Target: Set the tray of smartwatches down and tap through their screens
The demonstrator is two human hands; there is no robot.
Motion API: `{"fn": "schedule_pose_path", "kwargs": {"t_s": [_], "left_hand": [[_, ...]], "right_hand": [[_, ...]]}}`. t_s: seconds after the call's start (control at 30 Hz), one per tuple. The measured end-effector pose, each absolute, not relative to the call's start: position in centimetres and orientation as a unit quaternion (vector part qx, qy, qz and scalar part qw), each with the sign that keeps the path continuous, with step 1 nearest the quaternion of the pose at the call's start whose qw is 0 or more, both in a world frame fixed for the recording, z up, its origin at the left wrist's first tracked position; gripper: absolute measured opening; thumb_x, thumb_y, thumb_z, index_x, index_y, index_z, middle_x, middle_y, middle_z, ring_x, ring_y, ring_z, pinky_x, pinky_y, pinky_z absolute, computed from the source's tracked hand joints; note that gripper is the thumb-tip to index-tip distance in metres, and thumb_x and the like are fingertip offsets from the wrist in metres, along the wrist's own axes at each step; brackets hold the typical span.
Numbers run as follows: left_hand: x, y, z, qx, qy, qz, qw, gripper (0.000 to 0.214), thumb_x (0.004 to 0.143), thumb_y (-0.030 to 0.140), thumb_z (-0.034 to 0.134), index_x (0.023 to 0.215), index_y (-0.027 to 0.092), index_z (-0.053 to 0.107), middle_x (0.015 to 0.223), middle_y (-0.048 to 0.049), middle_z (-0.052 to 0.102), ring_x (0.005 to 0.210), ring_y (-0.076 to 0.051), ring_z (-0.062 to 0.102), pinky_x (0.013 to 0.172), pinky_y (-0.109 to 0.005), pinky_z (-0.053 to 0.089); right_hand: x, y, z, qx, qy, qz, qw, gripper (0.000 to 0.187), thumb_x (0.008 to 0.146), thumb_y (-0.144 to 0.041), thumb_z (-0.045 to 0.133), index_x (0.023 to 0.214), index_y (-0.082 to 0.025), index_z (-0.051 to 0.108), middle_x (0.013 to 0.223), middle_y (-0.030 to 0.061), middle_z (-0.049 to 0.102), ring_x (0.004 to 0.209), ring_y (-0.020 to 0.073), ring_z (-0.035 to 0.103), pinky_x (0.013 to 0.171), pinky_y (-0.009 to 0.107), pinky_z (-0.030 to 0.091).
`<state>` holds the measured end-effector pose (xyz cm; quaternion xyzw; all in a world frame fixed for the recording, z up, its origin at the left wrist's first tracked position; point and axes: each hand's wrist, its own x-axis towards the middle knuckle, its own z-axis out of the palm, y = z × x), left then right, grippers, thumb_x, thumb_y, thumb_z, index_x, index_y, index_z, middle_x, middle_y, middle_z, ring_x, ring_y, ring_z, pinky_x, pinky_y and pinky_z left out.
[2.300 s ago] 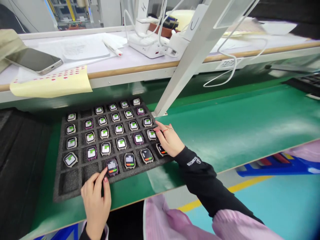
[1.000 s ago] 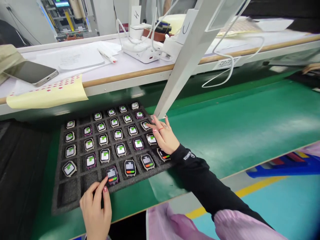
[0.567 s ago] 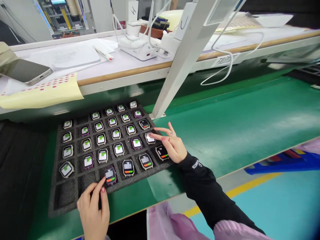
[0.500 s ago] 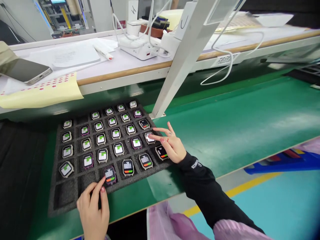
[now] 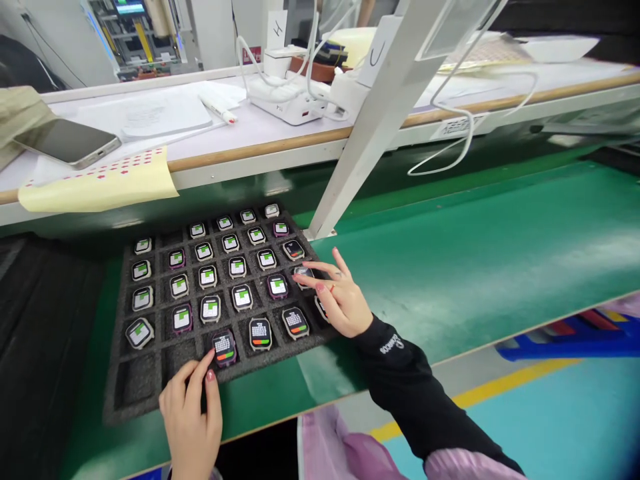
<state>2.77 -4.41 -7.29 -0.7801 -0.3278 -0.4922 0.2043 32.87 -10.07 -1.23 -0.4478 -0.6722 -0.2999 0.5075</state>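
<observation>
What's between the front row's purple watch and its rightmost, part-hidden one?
Two pale-cased watches, side by side in separate compartments of the tray; the head view shows both.

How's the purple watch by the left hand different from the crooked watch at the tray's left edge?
The purple watch has a purple case; the crooked watch has a pale one. The purple watch's screen is dark with orange and green at the bottom; the crooked watch's is white with green. The left hand has a fingertip at the purple watch; neither hand is at the crooked watch.

Both lie face up in the same tray.
</observation>
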Motion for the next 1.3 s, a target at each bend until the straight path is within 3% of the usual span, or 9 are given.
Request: {"fn": "schedule_pose_path", "kwargs": {"t_s": [0.4,0.67,1.0,1.17,1.3], "left_hand": [[2.6,-4.4,-7.5,-0.783,-0.330,-0.490,0.194,0.027,0.094,0.018,0.048,0.119,0.016,0.058,0.103,-0.0089,0.055,0.097,-0.019,0.052,0.084,-0.031,0.035],[2.4,-4.5,-7.7,-0.786,-0.323,-0.498,0.172,0.029,0.094,0.018,0.048,0.121,0.018,0.057,0.106,-0.0084,0.055,0.099,-0.019,0.052,0.087,-0.032,0.034],[-0.8,-3.8,-8.9,-0.723,-0.360,-0.559,0.186,0.025,0.092,0.019,0.046,0.113,0.022,0.060,0.107,-0.0073,0.064,0.098,-0.020,0.057,0.107,-0.045,0.024],[-0.8,-3.6,-8.9,-0.691,-0.375,-0.587,0.193,0.024,0.087,0.015,0.054,0.108,0.022,0.064,0.110,-0.0112,0.060,0.104,-0.025,0.054,0.099,-0.047,0.035],[-0.5,-3.5,-8.9,-0.701,-0.373,-0.576,0.195,0.026,0.087,0.014,0.052,0.109,0.023,0.064,0.105,-0.0093,0.063,0.103,-0.026,0.054,0.100,-0.048,0.032]], "right_hand": [[30.6,-9.4,-0.9,-0.449,-0.727,-0.273,0.443,0.042,0.097,-0.015,0.030,0.129,-0.015,0.058,0.107,0.0032,0.069,0.127,0.0225,0.046,0.118,0.060,0.006],[30.3,-9.2,-0.6,-0.477,-0.735,-0.280,0.393,0.042,0.097,-0.015,0.029,0.124,-0.012,0.061,0.107,0.0037,0.069,0.125,0.0237,0.048,0.118,0.060,0.008],[30.9,-7.7,2.5,-0.500,-0.734,-0.312,0.337,0.043,0.099,-0.019,0.027,0.120,-0.017,0.065,0.108,0.0042,0.069,0.124,0.0248,0.049,0.117,0.061,0.014],[31.5,-5.7,2.9,-0.505,-0.740,-0.299,0.327,0.043,0.099,-0.021,0.027,0.123,-0.016,0.063,0.108,0.0053,0.069,0.123,0.0246,0.050,0.117,0.062,0.013],[31.4,-4.7,2.8,-0.510,-0.734,-0.285,0.346,0.043,0.100,-0.023,0.026,0.127,-0.016,0.060,0.107,0.0058,0.069,0.123,0.0239,0.050,0.116,0.062,0.016]]}}
